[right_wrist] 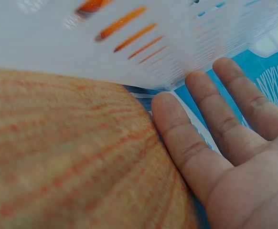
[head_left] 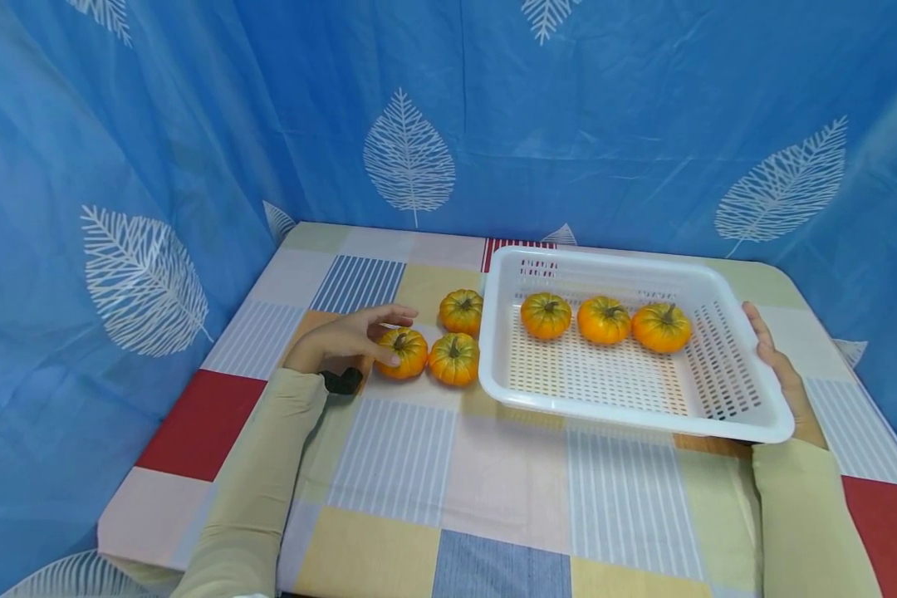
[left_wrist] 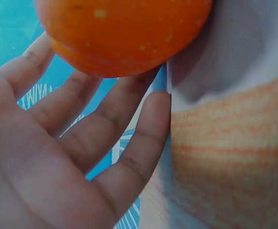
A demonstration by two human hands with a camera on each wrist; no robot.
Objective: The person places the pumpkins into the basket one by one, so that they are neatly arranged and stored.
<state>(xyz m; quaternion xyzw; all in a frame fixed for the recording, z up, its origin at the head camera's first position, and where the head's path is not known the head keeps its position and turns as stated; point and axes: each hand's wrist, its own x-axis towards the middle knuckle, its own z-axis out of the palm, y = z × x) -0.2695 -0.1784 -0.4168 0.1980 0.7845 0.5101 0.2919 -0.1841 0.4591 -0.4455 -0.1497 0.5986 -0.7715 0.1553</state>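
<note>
My left hand (head_left: 346,335) grips a small orange pumpkin (head_left: 407,355) at the table's left, thumb along its near side and fingers behind it. In the left wrist view that pumpkin (left_wrist: 129,38) covers some fingertips. Right beside it sits a second pumpkin (head_left: 454,360), and a third pumpkin (head_left: 461,311) lies farther back. On the right, a white plastic basket (head_left: 628,409) holds a row of three pumpkins (head_left: 604,321). My right hand (head_left: 786,378) lies along the basket's right side; its fingers (right_wrist: 206,95) look fairly straight, with fingertips at the basket wall.
A patchwork-checked cloth (head_left: 504,473) covers the table. Blue curtains (head_left: 553,141) with white leaf prints hang behind the table and at its sides. A dark strap (head_left: 341,381) is at my left wrist.
</note>
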